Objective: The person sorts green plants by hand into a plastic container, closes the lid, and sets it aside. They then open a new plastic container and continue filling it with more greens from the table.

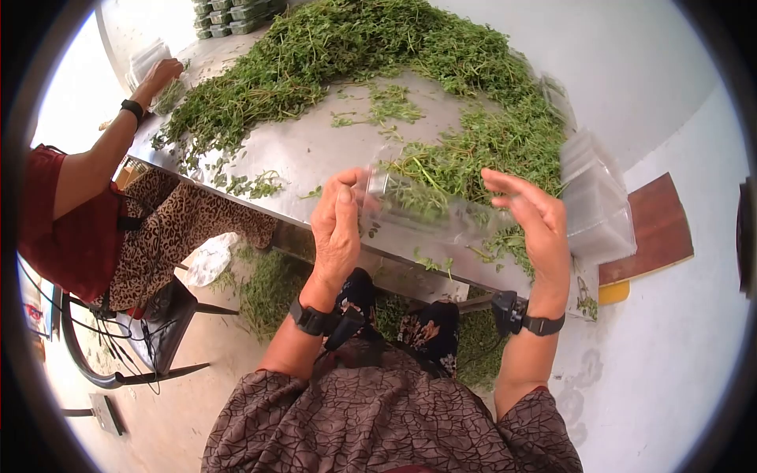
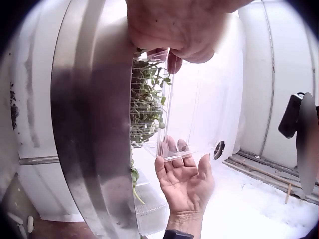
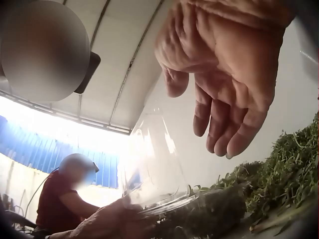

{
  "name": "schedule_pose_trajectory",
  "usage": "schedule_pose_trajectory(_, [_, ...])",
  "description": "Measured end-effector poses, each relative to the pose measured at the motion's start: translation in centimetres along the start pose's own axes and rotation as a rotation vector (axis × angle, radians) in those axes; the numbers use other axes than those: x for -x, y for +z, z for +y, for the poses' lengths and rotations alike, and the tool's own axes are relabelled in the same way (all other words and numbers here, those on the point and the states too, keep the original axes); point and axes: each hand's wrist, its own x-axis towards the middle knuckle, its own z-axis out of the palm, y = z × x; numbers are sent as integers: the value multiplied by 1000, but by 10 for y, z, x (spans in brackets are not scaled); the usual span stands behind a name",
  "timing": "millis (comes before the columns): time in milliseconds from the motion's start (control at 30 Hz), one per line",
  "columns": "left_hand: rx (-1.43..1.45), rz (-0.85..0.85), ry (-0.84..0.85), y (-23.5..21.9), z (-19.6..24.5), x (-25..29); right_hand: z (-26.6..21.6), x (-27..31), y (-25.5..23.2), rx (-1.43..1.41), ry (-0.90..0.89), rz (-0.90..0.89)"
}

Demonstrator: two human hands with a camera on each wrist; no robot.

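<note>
A clear plastic clamshell box (image 1: 406, 197) is up over the table's near edge, with green leafy sprigs (image 2: 145, 99) inside its base. Its clear lid (image 3: 154, 159) stands raised in the right wrist view. My left hand (image 1: 337, 225) grips the box at its left end, thumb on top. At the other end, my right hand (image 1: 538, 229) has its fingers extended and the palm facing the box. In the left wrist view the right fingertips are right at the lid's edge.
A heap of loose greens (image 1: 378, 47) curves across the metal table (image 1: 284, 154). Stacked empty clear boxes (image 1: 595, 201) stand at the right end, filled boxes (image 1: 229, 16) at the far left. Another person's hand (image 1: 163, 72) works at the left, beside a black chair (image 1: 162, 335).
</note>
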Motion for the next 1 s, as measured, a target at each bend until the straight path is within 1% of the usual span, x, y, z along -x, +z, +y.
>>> schedule_pose_trajectory(33, [-102, 16, -44, 0, 0, -2, 2, 5, 0, -207, 8, 8])
schedule_pose_trajectory(67, [-204, 30, -90, 0, 0, -3, 3, 8, 3, -206, 10, 8])
schedule_pose_trajectory(167, [-268, 62, -73, 9, 11, -8, 8, 13, 18, -183, -4, 68])
schedule_pose_trajectory(200, [-266, 57, -73, 10, 9, -9, 10, 11, 21, -50, 21, 129])
schedule_pose_trajectory(233, [-265, 54, -35, 10, 6, -10, 13, 9, 22, 82, 45, 188])
schedule_pose_trajectory(267, [-265, 53, 4, 9, 4, -11, 20, 5, 21, 170, -8, 211])
schedule_pose_trajectory(300, [-265, 53, 5, 10, 4, -11, 23, 2, 20, 170, -9, 212])
schedule_pose_trajectory(367, [-224, 70, -22, 10, 3, -11, 28, -4, 18, 43, 134, 166])
schedule_pose_trajectory(400, [-225, 70, -22, 10, 1, -11, 31, -9, 19, 42, 134, 165])
schedule_pose_trajectory(467, [-195, 61, 40, 9, -4, -11, 38, -18, 21, -115, 122, 84])
schedule_pose_trajectory(500, [-196, 61, 39, 9, -3, -11, 44, -22, 21, -116, 123, 84])
schedule_pose_trajectory(567, [-217, 62, 28, 10, -1, -11, 55, -26, 22, -97, 143, -5])
schedule_pose_trajectory(600, [-217, 62, 27, 10, -1, -11, 53, -26, 22, -98, 144, -5])
schedule_pose_trajectory(667, [-228, 67, 16, 9, -1, -11, 46, -25, 23, 41, 118, -49])
schedule_pose_trajectory(767, [-253, 61, 32, 8, -3, -10, 34, -23, 26, 10, 164, -56])
schedule_pose_trajectory(900, [-257, 73, 56, 8, -5, -11, 43, -23, 26, -27, 135, -106])
schedule_pose_trajectory(967, [-239, 67, 0, 9, -2, -11, 45, -23, 28, -12, 164, -80])
schedule_pose_trajectory(1000, [-238, 68, 3, 8, -2, -11, 44, -23, 26, -11, 161, -80])
